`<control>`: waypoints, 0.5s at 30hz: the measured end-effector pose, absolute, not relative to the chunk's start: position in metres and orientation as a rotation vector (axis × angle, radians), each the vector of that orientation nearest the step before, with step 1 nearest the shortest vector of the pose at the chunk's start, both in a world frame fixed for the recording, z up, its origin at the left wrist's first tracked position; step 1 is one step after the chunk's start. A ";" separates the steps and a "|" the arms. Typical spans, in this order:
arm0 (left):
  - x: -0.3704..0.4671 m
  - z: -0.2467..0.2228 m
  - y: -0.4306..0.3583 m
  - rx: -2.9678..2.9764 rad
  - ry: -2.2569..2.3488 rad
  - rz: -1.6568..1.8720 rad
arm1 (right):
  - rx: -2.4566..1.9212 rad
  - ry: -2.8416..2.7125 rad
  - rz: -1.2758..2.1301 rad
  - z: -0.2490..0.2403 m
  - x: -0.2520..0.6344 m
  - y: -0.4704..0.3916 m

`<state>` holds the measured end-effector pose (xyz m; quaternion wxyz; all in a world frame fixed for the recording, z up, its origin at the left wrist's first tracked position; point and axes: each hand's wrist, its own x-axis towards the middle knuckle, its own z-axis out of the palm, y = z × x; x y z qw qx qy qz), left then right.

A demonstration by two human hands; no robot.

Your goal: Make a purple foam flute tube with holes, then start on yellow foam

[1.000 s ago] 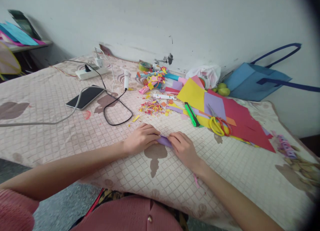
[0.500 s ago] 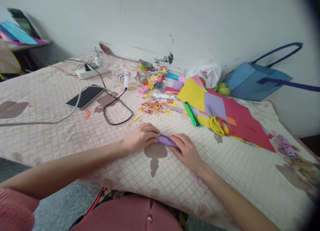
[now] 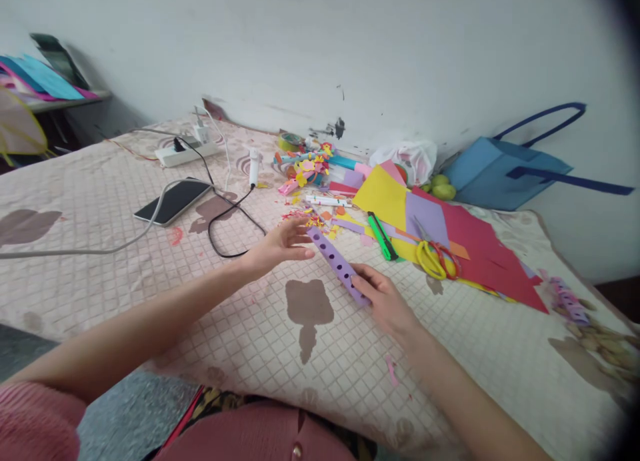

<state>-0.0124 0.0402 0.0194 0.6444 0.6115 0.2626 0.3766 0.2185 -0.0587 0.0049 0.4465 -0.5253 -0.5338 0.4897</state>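
- Ten o'clock from the purple strip (image 3: 339, 266): one dark-screened device (image 3: 173, 200) lying flat, crossed by one grey cable (image 3: 161, 204); behind it, one white power strip (image 3: 185, 154).
- Also at ten o'clock, close in: the person's left hand (image 3: 285, 243), fingers open and apart, beside the strip's far end. Whether they touch it cannot be told.
- Centre: the one purple strip in hand, above the tablecloth (image 3: 240, 361), slanting from eleven o'clock to five, with a row of at least five dark spots.
- At its five o'clock end: the right hand (image 3: 377, 291), gripping the strip with the thumb on top.
- Two o'clock: one green cutter (image 3: 383, 236); farther out, one blue bag (image 3: 503, 171) with two dark handles.
- Three o'clock: scissors (image 3: 431, 258) with yellow and red handles, then one large red sheet (image 3: 490, 254).
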 end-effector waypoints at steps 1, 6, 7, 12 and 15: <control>-0.008 0.021 0.040 1.306 0.576 0.834 | -1.278 -1.250 1.274 0.005 0.215 -0.058; 0.013 0.020 0.031 1.021 0.558 0.782 | -1.215 -1.107 1.377 0.007 0.203 -0.059; 0.016 0.019 0.029 0.982 0.570 0.791 | -1.208 -1.106 1.380 0.007 0.202 -0.059; 0.019 0.019 0.027 0.929 0.589 0.819 | -1.221 -1.171 1.357 0.004 0.202 -0.059; 0.018 0.020 0.027 0.944 0.591 0.817 | -1.226 -1.247 1.314 0.000 0.201 -0.059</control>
